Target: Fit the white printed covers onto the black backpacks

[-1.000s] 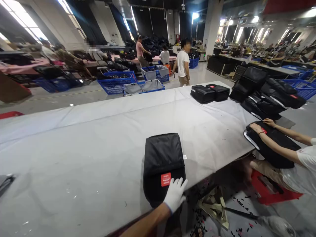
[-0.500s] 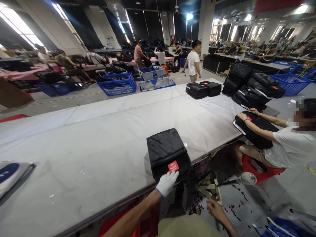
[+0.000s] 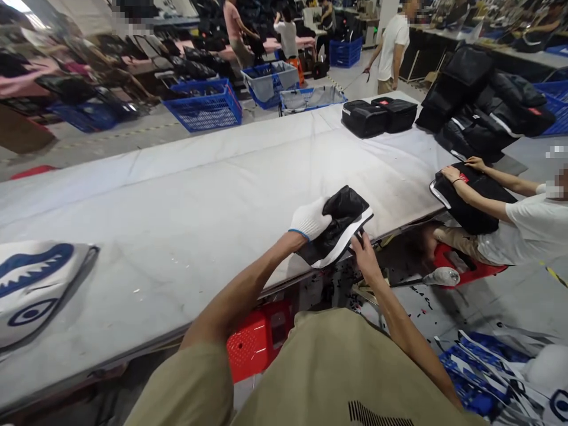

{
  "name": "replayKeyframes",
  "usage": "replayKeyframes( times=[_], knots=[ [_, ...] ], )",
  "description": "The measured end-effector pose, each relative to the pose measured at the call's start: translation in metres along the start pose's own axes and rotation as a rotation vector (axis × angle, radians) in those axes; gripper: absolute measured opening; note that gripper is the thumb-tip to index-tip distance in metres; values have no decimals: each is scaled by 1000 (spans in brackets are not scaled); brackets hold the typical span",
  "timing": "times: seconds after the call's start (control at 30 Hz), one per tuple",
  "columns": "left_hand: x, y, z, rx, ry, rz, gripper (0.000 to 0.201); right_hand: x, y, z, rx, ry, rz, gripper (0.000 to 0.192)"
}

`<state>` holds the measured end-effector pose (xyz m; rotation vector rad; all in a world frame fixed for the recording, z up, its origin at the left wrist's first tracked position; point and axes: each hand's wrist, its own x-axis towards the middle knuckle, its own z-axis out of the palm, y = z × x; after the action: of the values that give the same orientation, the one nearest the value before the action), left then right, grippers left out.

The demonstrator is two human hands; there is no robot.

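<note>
- Left hand (image 3: pixel 309 219), in a white knit glove with a blue cuff, is closed over the top of a black fabric bag with a white lining edge (image 3: pixel 339 228), fingers curled into the cloth.
- Right hand (image 3: pixel 362 253), bare, sits under the bag's near lower corner; fingers are pinched on the white edge.
- The bag is tilted up off the long table covered in grey-white cloth (image 3: pixel 199 201), at the table's near edge towards its right end.
- On the table's far right corner lie two black zipped cases (image 3: pixel 379 115), side by side and touching.
- At the table's left edge rests a white fabric piece printed with a blue shark mouth and eye (image 3: pixel 33 284).
- Beside the table's right end a seated co-worker in a white shirt (image 3: pixel 528 228) presses both arms on another black bag (image 3: pixel 473 201).
- Behind that, a heap of black bags (image 3: pixel 486 100) is stacked off the table's far right corner.
- Under the near edge stands a red plastic stool (image 3: pixel 255 340).
- Beyond the far edge, a blue wire basket (image 3: pixel 204 106) holds dark items; what they are cannot be told. A second blue basket (image 3: pixel 270 77) carries a grey liner.
- A person in a white T-shirt (image 3: pixel 393 44) stands past the far right corner.
</note>
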<state>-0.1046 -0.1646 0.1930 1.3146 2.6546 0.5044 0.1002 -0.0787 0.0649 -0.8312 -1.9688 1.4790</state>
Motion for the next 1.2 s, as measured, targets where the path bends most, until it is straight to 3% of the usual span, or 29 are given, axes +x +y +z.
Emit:
replayKeyframes(
  times=[0.13, 0.27, 0.4, 0.57, 0.73, 0.9, 1.03, 1.1, 1.2],
  knots=[
    [24, -41, 0, -68, 58, -135, 49, 16, -27, 37, -20, -41, 5, 108],
    [37, -73, -2, -177, 113, -212, 46, 31, -31, 70, -130, -58, -98, 98],
    [46, -82, -2, -227, 141, -252, 46, 41, -19, 83, -195, -76, -180, 91],
    [57, -86, -1, -256, 137, -246, 49, 50, 7, 91, -270, -18, -258, 88],
    [67, -104, -1, -280, 156, -227, 47, 46, 20, 72, -394, -24, -262, 76],
    [77, -116, 0, -328, 200, -273, 42, 32, 17, 62, -327, 45, -235, 70],
    [79, -111, 1, -327, 199, -278, 43, 44, 8, 83, -453, 66, -350, 48],
    [77, -108, -1, -321, 189, -260, 43, 53, 3, 91, -570, 146, -432, 35],
    [73, -104, -2, -306, 187, -219, 44, 63, -4, 85, -675, 234, -512, 33]
  ],
)
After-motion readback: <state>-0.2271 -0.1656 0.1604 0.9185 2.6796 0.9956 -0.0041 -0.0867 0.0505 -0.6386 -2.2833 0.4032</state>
